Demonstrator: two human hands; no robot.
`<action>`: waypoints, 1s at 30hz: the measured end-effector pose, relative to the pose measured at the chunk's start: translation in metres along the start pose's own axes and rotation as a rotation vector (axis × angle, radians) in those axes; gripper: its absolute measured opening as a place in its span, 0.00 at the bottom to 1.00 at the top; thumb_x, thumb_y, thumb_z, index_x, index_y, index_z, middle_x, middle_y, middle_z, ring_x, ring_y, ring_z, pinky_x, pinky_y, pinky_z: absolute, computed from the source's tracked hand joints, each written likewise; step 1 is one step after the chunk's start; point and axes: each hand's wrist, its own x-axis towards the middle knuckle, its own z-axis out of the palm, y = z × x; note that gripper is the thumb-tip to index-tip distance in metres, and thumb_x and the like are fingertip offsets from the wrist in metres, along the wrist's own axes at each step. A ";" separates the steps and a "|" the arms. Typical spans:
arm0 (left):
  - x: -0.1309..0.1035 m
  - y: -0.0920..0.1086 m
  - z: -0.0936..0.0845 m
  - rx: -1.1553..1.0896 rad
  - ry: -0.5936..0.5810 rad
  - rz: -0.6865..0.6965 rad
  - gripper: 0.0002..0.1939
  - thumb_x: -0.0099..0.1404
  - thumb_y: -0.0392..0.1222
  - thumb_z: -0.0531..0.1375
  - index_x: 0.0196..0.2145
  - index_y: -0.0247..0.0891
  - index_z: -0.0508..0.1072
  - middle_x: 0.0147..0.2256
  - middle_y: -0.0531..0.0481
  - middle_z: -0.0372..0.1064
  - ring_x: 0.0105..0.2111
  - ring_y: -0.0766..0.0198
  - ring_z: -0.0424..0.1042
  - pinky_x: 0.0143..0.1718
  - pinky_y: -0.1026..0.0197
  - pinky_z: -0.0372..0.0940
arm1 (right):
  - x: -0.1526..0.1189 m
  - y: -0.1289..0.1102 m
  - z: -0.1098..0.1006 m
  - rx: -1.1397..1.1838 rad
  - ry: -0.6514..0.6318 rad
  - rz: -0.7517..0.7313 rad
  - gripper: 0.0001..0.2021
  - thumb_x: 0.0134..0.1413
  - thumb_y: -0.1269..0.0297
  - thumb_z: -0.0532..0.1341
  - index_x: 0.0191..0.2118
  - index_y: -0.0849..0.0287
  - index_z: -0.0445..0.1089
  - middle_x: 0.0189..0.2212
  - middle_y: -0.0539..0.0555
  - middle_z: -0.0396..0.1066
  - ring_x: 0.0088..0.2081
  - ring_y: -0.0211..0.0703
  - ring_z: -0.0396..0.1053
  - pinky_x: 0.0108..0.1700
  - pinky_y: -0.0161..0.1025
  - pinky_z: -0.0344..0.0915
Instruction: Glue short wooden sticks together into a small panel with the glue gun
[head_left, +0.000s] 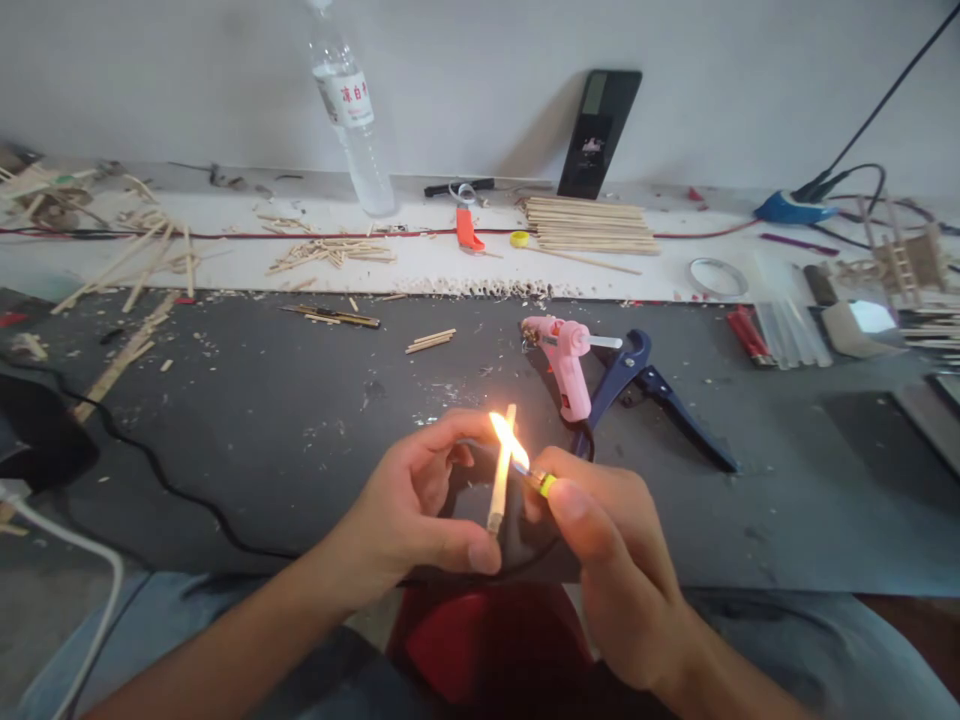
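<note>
Between thumb and fingers, my left hand (420, 500) holds a short wooden stick (498, 490) by its ends, tilted slightly from upright. My right hand (615, 560) grips a lit lighter (541, 482) with a yellow-green top. Its flame (510, 438) leans left across the upper part of the stick. Most of the lighter's body is hidden in my fingers. Just beyond my right hand, a pink glue gun (564, 365) lies with a glue stick in its back, beside a dark blue pipe cutter (645, 385).
Short sticks (430, 341) and a utility knife (337, 316) lie ahead on the dark mat. Along the white ledge stand a water bottle (358, 140) and a phone (600, 135), near a pile of wooden sticks (589, 225). A black cable (161, 480) crosses at left.
</note>
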 end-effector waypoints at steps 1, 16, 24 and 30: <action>0.000 -0.001 -0.001 0.019 0.027 0.004 0.27 0.47 0.40 0.80 0.46 0.44 0.81 0.39 0.51 0.75 0.42 0.59 0.73 0.45 0.61 0.65 | 0.000 0.000 0.001 0.012 -0.003 -0.003 0.23 0.76 0.53 0.48 0.27 0.58 0.55 0.22 0.46 0.53 0.24 0.34 0.51 0.26 0.36 0.48; -0.008 -0.003 -0.006 0.716 0.221 0.207 0.30 0.48 0.47 0.81 0.48 0.48 0.78 0.44 0.52 0.67 0.45 0.59 0.65 0.49 0.60 0.61 | 0.004 -0.018 -0.014 1.029 0.309 0.355 0.20 0.59 0.45 0.63 0.28 0.57 0.69 0.21 0.45 0.51 0.20 0.33 0.48 0.25 0.33 0.58; -0.016 0.016 -0.012 0.976 0.254 0.343 0.29 0.53 0.43 0.78 0.51 0.51 0.74 0.46 0.55 0.65 0.45 0.63 0.65 0.49 0.64 0.62 | -0.011 -0.015 -0.011 0.918 0.232 0.379 0.13 0.70 0.52 0.58 0.36 0.54 0.71 0.23 0.46 0.55 0.20 0.31 0.50 0.24 0.29 0.56; -0.021 0.024 -0.021 0.997 0.280 0.371 0.27 0.56 0.47 0.77 0.51 0.52 0.74 0.46 0.56 0.66 0.45 0.63 0.66 0.49 0.64 0.61 | -0.008 -0.011 -0.008 0.838 0.220 0.354 0.11 0.69 0.54 0.61 0.39 0.55 0.73 0.26 0.47 0.59 0.21 0.29 0.53 0.24 0.29 0.56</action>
